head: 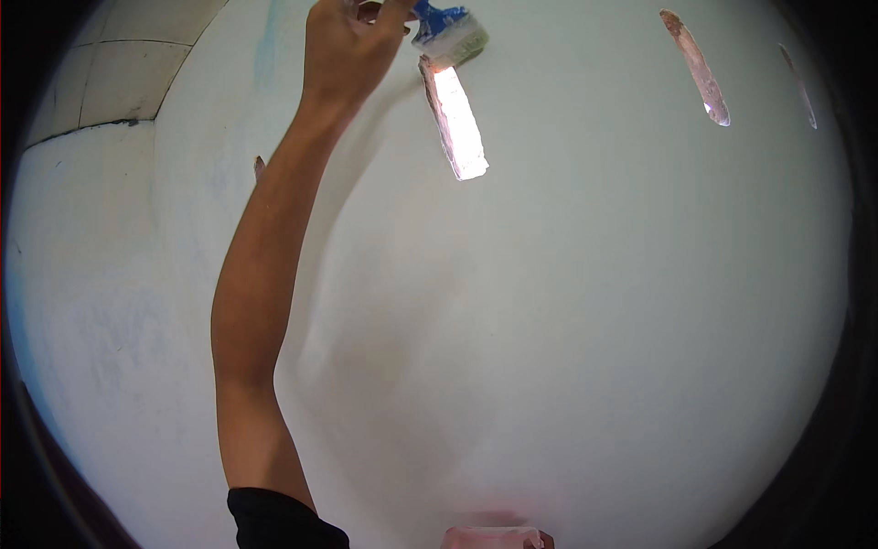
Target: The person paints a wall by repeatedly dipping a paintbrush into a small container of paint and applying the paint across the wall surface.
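Note:
My left hand [353,48], raised at the top of the view, grips a wide paintbrush [449,38] with a blue handle and pale, paint-coated bristles. The bristles are at the upper end of a narrow slot [461,123] in the white-painted wall [583,274]; bright light comes through it. Whether they touch the wall is hard to tell. At the bottom edge, a translucent pink plastic container [490,539] shows only its upper part. A small part of my right hand [547,541] shows at its right side, holding it.
Two more narrow slots, a longer one [696,68] and a thin one [798,86], cut the wall at the right. Part of another opening [258,167] peeks out behind my left forearm. Square panels [116,65] with dark joints meet the wall at upper left.

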Demonstrator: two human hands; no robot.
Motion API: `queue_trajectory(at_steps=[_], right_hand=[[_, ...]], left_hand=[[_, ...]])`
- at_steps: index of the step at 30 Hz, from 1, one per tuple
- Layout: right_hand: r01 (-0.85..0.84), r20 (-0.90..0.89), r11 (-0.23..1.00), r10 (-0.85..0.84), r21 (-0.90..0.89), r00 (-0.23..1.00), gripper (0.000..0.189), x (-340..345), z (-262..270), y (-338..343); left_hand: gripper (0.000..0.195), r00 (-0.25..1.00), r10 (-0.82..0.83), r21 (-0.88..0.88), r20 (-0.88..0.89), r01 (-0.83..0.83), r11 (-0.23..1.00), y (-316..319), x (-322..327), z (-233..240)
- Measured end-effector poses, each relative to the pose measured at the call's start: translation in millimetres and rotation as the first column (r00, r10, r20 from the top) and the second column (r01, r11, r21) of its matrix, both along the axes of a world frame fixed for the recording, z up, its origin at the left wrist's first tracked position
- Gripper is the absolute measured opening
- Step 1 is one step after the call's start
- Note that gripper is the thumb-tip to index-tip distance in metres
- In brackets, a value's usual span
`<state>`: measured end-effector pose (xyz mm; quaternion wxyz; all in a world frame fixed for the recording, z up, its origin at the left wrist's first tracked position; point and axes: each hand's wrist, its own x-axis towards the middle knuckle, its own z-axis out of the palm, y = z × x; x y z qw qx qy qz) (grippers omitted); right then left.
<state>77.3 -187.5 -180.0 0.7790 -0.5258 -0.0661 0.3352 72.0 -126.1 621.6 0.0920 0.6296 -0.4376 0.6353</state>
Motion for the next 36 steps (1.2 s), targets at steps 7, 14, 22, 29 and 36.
queue_trajectory(at_steps=[7,14,22,29,36], right_hand=[[0.115,0.082,0.992,-0.111,-0.046,0.990,0.086,1.2,-67.4,39.9],[0.134,-0.030,0.991,-0.133,0.005,0.991,0.086,1.4,-49.9,39.3],[0.144,0.030,0.989,-0.144,0.015,0.989,0.083,-7.3,-38.0,16.7],[0.175,-0.051,0.984,-0.176,-0.016,0.983,0.080,-15.2,-19.7,-1.7],[0.277,0.703,0.957,-0.138,-0.086,0.698,0.084,-0.2,-82.8,15.9]], left_hand=[[0.036,0.981,0.070,-0.114,-0.179,-0.092,0.989,-5.5,9.7,81.6],[0.034,0.963,0.191,-0.221,0.191,-0.147,0.964,11.5,12.9,178.5],[0.028,0.864,0.245,-0.184,0.439,-0.180,0.966,25.9,29.5,159.7],[0.012,0.932,0.024,0.174,0.362,-0.093,0.980,-7.3,60.6,12.2],[0.016,0.977,0.091,0.220,0.191,-0.133,0.966,-37.4,30.2,-78.2]])
